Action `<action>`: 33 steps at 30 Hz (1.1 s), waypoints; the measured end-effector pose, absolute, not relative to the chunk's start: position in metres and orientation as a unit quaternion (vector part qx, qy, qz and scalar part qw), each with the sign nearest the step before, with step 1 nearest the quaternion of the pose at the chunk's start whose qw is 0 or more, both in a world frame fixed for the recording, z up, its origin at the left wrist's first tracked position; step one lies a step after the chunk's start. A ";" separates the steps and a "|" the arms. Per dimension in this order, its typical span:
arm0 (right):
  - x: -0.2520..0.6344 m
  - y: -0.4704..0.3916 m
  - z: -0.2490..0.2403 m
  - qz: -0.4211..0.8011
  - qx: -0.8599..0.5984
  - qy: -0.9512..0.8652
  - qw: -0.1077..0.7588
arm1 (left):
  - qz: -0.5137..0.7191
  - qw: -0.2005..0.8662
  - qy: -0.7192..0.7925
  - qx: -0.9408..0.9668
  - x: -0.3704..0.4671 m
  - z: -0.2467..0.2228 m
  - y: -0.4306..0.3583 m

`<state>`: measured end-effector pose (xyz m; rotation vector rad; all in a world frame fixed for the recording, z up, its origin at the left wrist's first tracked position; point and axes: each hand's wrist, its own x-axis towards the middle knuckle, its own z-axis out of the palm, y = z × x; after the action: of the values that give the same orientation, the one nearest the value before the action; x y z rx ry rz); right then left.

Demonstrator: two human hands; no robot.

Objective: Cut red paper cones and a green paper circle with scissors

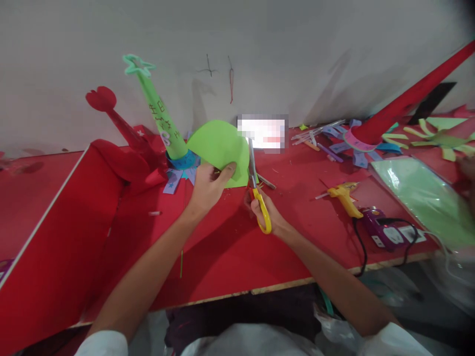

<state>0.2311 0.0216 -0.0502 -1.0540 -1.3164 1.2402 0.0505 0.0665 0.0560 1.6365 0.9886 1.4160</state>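
Observation:
A light green paper piece (218, 143) with a rounded upper edge is pinched in my left hand (210, 185), the thumb lying on its face. My right hand (269, 210) grips yellow-handled scissors (264, 212), whose blades point up along the paper's right edge. Just left of the paper stands a green paper cone (159, 109) with dark writing, a star-shaped top and a blue band at its base. Part of the scissors' handle is hidden by my right fingers.
Red table (222, 267); red divider (63, 237) and red paper shape (128, 133) at left. A yellow glue gun (345, 198), purple power block (382, 230), plastic-wrapped green sheets (423, 193) and red cone (404, 104) lie right. A person's hand (466, 168) shows at the right edge.

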 end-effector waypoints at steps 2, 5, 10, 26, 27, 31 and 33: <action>0.233 0.022 -0.047 0.515 -0.439 -0.545 0.496 | 0.550 0.373 0.385 0.641 0.050 0.056 0.067; 0.236 0.021 -0.041 0.521 -0.444 -0.545 0.484 | 0.554 0.384 0.383 0.631 0.049 0.057 0.069; 0.238 0.020 -0.038 0.524 -0.440 -0.540 0.490 | 0.569 0.397 0.380 0.612 0.050 0.056 0.069; 0.231 0.024 -0.040 0.509 -0.441 -0.537 0.508 | 0.545 0.369 0.374 0.653 0.048 0.062 0.070; 0.232 0.024 -0.039 0.508 -0.442 -0.541 0.503 | 0.544 0.372 0.374 0.653 0.047 0.061 0.070; 0.237 0.021 -0.036 0.523 -0.443 -0.543 0.486 | 0.545 0.377 0.379 0.646 0.045 0.060 0.072; 0.239 0.020 -0.037 0.526 -0.445 -0.543 0.480 | 0.556 0.379 0.376 0.636 0.045 0.059 0.073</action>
<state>0.2390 0.0200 -0.0369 -1.0866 -1.3242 1.2832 0.0452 0.0731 0.0591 1.6253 0.9608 1.4212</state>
